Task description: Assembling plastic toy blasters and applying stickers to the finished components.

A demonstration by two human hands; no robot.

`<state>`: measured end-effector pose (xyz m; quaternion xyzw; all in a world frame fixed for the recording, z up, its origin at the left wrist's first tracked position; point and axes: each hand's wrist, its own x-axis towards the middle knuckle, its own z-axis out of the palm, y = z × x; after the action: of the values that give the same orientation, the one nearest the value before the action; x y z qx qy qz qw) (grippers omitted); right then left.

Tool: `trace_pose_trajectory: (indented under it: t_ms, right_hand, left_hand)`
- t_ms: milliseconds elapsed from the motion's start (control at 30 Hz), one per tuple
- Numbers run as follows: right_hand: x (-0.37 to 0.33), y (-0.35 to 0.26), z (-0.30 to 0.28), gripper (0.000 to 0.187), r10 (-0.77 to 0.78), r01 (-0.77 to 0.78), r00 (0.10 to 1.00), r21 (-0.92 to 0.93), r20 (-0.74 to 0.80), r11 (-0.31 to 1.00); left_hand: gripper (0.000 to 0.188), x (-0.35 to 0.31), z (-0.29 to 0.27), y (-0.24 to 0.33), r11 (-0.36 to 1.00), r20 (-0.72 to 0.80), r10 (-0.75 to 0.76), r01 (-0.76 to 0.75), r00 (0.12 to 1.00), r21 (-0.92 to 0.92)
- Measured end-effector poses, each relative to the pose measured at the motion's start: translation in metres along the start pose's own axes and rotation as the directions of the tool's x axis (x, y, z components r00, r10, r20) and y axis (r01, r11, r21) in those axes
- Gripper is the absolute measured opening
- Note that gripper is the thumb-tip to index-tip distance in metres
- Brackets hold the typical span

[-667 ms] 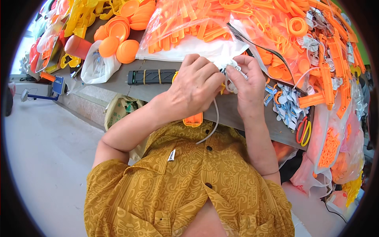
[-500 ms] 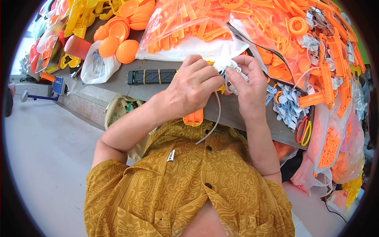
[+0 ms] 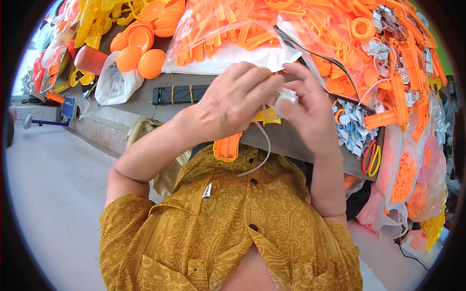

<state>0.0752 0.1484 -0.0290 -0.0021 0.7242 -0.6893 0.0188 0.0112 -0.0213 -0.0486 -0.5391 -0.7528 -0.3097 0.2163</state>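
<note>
My left hand [image 3: 238, 99] is closed, its back toward me, so what lies in its fingers is hidden. Its fingertips reach a small white plastic part [image 3: 287, 95]. My right hand [image 3: 310, 109], smeared by motion, has its thumb and fingers around that part. A thin pale tube [image 3: 267, 143] curves down from between the hands toward my shirt. Below my left wrist an orange plastic housing [image 3: 227, 147] sticks out at the table's front edge. A yellow piece [image 3: 268, 116] shows just under the fingers.
A black bar with rubber bands [image 3: 177, 94] lies left of my hands on the table [image 3: 170, 114]. Beyond are clear bags of orange parts [image 3: 233, 29] and orange discs [image 3: 141, 39]. Right are printed paper pieces [image 3: 350, 127], scissors [image 3: 372, 158] and orange assemblies [image 3: 400, 99].
My right hand has turned and spread its fingers somewhat around the white part. The left hand and the orange housing have shifted slightly left. More of the yellow piece shows.
</note>
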Motion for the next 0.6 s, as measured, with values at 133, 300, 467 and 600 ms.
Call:
trace_pose_trajectory:
  t_ms: [133,300,467,600]
  right_hand:
    - [-0.005,0.009,-0.033,0.072,-0.131,0.169,0.984,-0.394,0.120,0.903]
    - [-0.002,0.035,-0.017,0.074,-0.223,0.426,0.900,-0.654,0.373,0.625]
    - [0.001,0.032,-0.020,0.075,-0.271,0.432,0.894,-0.528,0.357,0.731]
    - [0.005,0.010,-0.022,0.074,-0.323,0.423,0.905,-0.510,0.277,0.749]
  left_hand:
    - [0.046,-0.008,0.002,-0.001,0.968,-0.079,-0.196,0.180,0.977,-0.173]
    - [0.044,-0.010,0.003,0.001,0.944,-0.131,-0.260,0.223,0.957,-0.243]
    - [0.044,-0.010,0.000,-0.006,0.983,-0.094,-0.124,0.110,0.988,-0.147]
    - [0.045,-0.006,-0.008,-0.009,0.989,-0.105,-0.068,0.053,0.992,-0.136]
